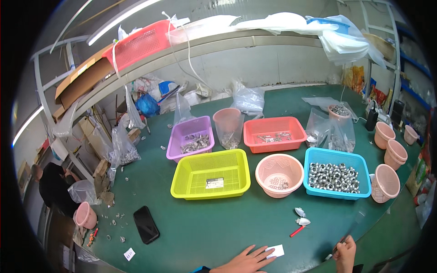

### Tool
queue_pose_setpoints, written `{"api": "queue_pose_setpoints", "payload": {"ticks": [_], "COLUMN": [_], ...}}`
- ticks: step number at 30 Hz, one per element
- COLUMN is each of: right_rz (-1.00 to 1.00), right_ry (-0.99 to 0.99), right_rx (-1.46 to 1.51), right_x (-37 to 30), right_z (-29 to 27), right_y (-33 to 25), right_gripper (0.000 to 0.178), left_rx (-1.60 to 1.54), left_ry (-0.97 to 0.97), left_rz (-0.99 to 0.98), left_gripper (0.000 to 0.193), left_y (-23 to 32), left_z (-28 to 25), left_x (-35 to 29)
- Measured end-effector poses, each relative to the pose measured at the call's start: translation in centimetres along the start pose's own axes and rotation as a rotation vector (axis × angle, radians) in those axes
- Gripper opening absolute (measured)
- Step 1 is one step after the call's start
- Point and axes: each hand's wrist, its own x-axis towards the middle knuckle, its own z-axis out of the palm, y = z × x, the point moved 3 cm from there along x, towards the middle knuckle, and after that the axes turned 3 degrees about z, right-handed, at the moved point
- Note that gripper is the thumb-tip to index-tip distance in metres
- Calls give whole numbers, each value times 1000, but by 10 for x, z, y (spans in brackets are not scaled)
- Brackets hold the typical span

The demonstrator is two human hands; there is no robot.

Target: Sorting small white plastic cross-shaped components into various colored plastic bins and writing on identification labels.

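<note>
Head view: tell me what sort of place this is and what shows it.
Probably a small workshop handling metal parts: the blue basket is full of shiny metal parts, the purple basket holds more small pieces, and both sit on a big green worktable.

You faced a pale wall [273,63] beyond a green bench [200,227]; an overhead shelf [264,41] spanned it, and a lit tube lamp [120,20] shone at upper left.
</note>
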Motion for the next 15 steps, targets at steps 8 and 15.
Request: {"api": "queue_pose_setpoints", "payload": {"ticks": [8, 15], "right_rz": [-395, -233], "right_ry": [37, 133], "right_rx": [-67, -35], "right_x": [20, 20], "right_z": [53, 49], "right_y": [20, 17], "right_gripper": [9, 11], "left_rx": [361, 217], "left_ry": [456, 320], "left_rz": [-483, -442], "left_gripper": [66, 21], "left_y": [-113, -134], "left_z": [-95, -73], "left_x": [3, -32]}}
